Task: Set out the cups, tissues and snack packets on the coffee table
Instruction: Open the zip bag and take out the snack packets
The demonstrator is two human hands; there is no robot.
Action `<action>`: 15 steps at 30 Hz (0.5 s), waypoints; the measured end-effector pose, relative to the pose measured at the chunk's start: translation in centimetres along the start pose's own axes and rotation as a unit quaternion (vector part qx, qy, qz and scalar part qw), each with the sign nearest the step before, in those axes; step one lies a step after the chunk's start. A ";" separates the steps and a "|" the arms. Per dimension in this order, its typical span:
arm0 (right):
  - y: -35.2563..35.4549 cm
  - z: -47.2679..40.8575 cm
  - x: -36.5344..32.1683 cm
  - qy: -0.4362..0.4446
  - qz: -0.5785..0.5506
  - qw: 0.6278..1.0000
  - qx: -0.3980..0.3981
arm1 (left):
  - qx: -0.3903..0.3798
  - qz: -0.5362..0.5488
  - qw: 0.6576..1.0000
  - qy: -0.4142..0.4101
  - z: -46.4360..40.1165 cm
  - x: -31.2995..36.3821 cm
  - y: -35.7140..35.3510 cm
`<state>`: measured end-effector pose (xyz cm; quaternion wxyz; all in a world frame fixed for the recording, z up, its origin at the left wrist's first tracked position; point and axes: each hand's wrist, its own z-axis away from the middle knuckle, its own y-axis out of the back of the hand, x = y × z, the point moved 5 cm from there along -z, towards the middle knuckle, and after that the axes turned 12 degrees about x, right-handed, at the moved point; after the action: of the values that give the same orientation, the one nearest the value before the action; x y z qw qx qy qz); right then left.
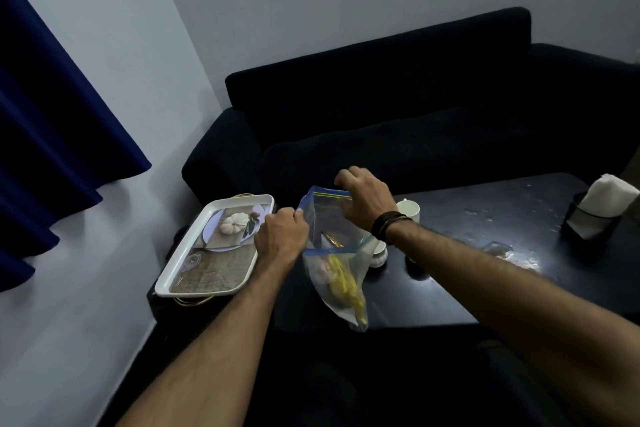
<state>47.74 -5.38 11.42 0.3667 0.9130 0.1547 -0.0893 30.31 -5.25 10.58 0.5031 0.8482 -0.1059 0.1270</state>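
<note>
The mouth of a clear zip bag is pinched at its blue seal on both sides, the left hand clamped on the near corner, the right hand on the far edge. The bag is held above the dark coffee table, with yellow snack packets sagging at its bottom. The seal is best parted evenly, the bag kept upright. White cups stand just behind; tissues sit far right, a tray to the left.
</note>
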 end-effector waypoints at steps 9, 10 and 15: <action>-5.5 4.8 -1.0 0.055 0.087 0.922 -0.374 | 0.038 0.134 0.986 -0.089 0.4 1.1 0.6; -6.3 5.6 -0.5 0.038 0.095 0.913 -0.395 | 0.011 0.152 0.984 -0.092 0.4 0.9 0.1; -8.3 8.2 1.0 -0.099 0.034 0.901 -0.422 | -0.140 0.319 0.937 -0.032 0.6 -0.5 -2.3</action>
<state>45.42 -5.20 -0.01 0.7338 0.6639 0.1096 -0.0930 30.62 -4.65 8.23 0.5460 0.6947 -0.4037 0.2373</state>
